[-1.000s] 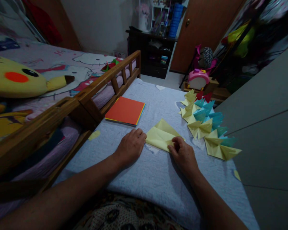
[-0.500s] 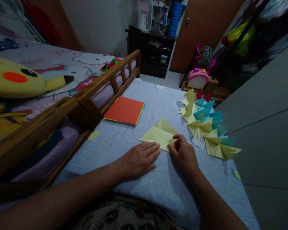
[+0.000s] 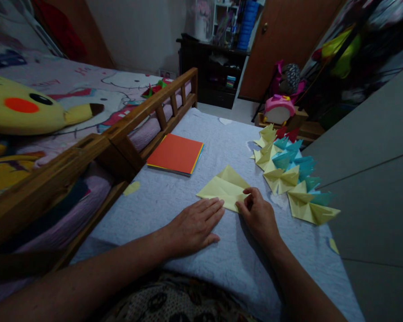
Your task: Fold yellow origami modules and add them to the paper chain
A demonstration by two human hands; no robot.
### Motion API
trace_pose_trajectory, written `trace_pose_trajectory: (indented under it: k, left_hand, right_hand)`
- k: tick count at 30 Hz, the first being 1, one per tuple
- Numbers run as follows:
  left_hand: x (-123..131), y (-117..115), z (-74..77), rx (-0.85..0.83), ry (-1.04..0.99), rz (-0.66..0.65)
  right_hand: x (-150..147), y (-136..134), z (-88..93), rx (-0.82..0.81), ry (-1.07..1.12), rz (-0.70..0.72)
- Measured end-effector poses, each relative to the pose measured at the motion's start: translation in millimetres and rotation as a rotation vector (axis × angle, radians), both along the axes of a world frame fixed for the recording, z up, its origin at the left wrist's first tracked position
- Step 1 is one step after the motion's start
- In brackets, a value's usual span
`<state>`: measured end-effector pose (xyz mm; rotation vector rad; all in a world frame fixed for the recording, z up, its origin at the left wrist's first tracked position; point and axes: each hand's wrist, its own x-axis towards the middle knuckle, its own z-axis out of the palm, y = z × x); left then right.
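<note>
A pale yellow sheet of origami paper, partly folded with a peak at its far side, lies on the cloth-covered surface in front of me. My left hand lies flat, palm down, its fingertips on the paper's near left edge and its thumb out to the side. At the near right corner, my right hand pinches the paper between thumb and index finger, the other fingers curled. The curled fingers hide part of that corner.
A stack of coloured paper, orange on top, lies beyond my left hand. Along the right stand several folded yellow paper pieces and blue ones. A wooden bed rail borders the left, and a grey panel the right.
My left thumb has spread a little further from the fingers. Both hands stay on the yellow paper, and the whole view has shifted very slightly.
</note>
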<state>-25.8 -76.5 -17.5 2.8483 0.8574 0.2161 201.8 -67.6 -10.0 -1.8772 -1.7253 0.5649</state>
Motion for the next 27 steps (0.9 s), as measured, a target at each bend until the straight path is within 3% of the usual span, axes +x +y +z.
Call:
trace_pose_trajectory:
  k: [27]
  left_hand:
    - [-1.6, 1.8, -3.7, -0.021, 0.029, 0.001]
  right_hand:
    - [-0.9, -2.3, 2.1, 0.008, 0.023, 0.017]
